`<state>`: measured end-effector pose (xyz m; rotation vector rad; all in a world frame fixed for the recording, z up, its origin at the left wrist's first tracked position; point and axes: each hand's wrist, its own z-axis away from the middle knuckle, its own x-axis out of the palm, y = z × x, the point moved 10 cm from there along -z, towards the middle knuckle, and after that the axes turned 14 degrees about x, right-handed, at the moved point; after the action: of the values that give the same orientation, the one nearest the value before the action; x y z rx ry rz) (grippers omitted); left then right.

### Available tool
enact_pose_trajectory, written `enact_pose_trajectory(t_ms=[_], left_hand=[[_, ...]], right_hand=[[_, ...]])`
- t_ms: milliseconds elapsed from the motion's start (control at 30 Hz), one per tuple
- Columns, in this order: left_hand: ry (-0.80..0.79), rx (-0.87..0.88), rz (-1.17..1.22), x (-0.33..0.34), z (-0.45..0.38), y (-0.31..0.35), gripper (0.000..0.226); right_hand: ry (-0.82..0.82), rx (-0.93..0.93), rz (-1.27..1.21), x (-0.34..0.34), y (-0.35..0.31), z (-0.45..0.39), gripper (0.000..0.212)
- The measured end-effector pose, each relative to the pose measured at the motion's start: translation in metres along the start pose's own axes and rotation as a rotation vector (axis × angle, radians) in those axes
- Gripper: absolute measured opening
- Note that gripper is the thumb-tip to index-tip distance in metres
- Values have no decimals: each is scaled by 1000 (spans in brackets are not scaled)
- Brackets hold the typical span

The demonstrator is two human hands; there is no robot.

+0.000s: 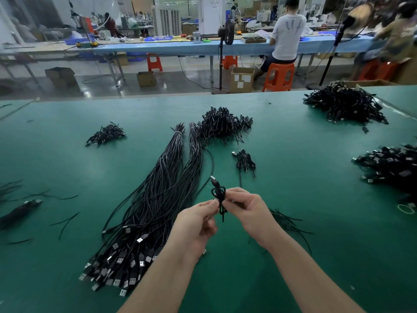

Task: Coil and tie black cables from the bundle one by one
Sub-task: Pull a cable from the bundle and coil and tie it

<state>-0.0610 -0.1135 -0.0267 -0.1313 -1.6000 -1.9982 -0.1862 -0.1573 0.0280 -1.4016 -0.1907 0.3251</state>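
A small coiled black cable [219,195] with a USB plug pointing up is held above the green table [316,199]. My left hand [196,224] pinches it from the left and my right hand [246,208] pinches it from the right, at the coil's waist. A long bundle of straight black cables [162,199] lies to the left of my hands, its USB plugs fanned out near the table's front. A few coiled cables [244,161] lie just beyond my hands, and a larger heap of coiled cables [222,125] lies farther back.
More heaps of coiled cables sit at the far right [345,105], the right edge [390,166] and the back left [106,134]. Loose black ties [286,222] lie right of my hands and others [65,220] at the left. A person sits on an orange stool [279,75] beyond the table.
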Motion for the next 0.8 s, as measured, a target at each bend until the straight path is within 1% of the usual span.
enact_pose_trajectory(t_ms=[67, 133, 200, 267, 333, 367, 433, 500, 533, 567, 633, 667, 800], left_hand=[[-5, -39, 42, 2, -1, -4, 4], [-24, -11, 24, 1, -2, -2, 3], [-36, 52, -31, -1, -4, 3, 4], [-40, 164, -161, -5, -5, 12, 4], [-40, 335, -365, -7, -4, 27, 8], [-40, 439, -477, -6, -3, 36, 12], [-43, 690, -704, 0, 6, 58, 15], [-72, 976, -912, 13, 24, 77, 12], [-99, 1096, -984, 20, 32, 81, 9], [-129, 1175, -1028, 24, 38, 82, 6], [-173, 1231, -1072, 30, 44, 79, 4], [-181, 1237, -1082, 30, 45, 78, 3], [-186, 1233, -1097, 30, 44, 77, 3]], right_hand=[[22, -7, -9, -2, -1, 1, 21], [36, 5, -9, -3, 1, 0, 20], [46, 19, -7, -3, 3, 0, 19], [56, 40, -14, -3, 6, 1, 17], [73, 87, 7, -5, 12, 0, 16], [77, 139, 20, -6, 16, -1, 15], [61, 315, -42, -7, 32, -2, 14], [-15, 494, -174, -2, 49, 0, 34], [-75, 550, -210, 3, 53, 3, 43], [-137, 576, -227, 7, 55, 5, 46], [-228, 537, -227, 15, 52, 5, 40], [-244, 500, -225, 16, 48, 4, 36], [-213, 422, -260, 13, 44, 1, 21]])
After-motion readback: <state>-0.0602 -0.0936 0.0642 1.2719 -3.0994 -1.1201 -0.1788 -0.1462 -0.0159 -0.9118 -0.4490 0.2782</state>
